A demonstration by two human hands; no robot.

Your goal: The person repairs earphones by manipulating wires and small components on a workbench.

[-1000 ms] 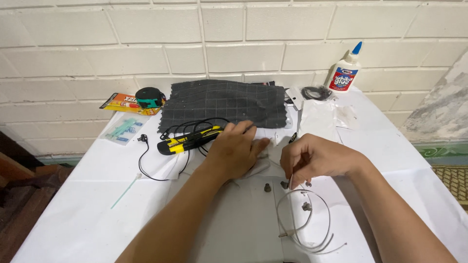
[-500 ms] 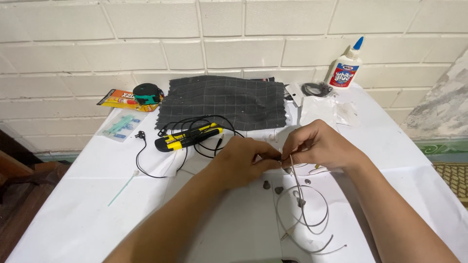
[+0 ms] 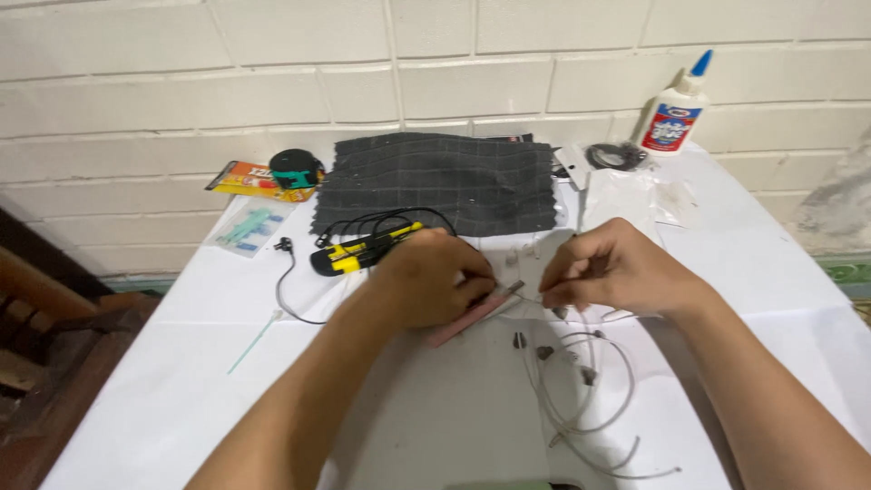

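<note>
A pink-handled tool [image 3: 472, 314] is gripped in the left hand [image 3: 426, 277] and a thin wire [image 3: 581, 399] is pinched by the right hand [image 3: 612, 268], just in front of the dark cloth [image 3: 435, 181]; the small loose parts [image 3: 543, 350] could be scattered if the wire is tugged.

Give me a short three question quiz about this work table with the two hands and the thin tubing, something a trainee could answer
1. True or false: the glue bottle stands at the table's far right, by the brick wall.
2. Which lies nearest the left hand? A) the yellow and black tool B) the orange packet C) the glue bottle
3. Fill in: the loops of clear tubing lie below the ______ hand.

Key
1. True.
2. A: the tool lies just left of that hand, which grips a pink-handled tool.
3. Right: the right hand pinches something thin above the loops.
</note>
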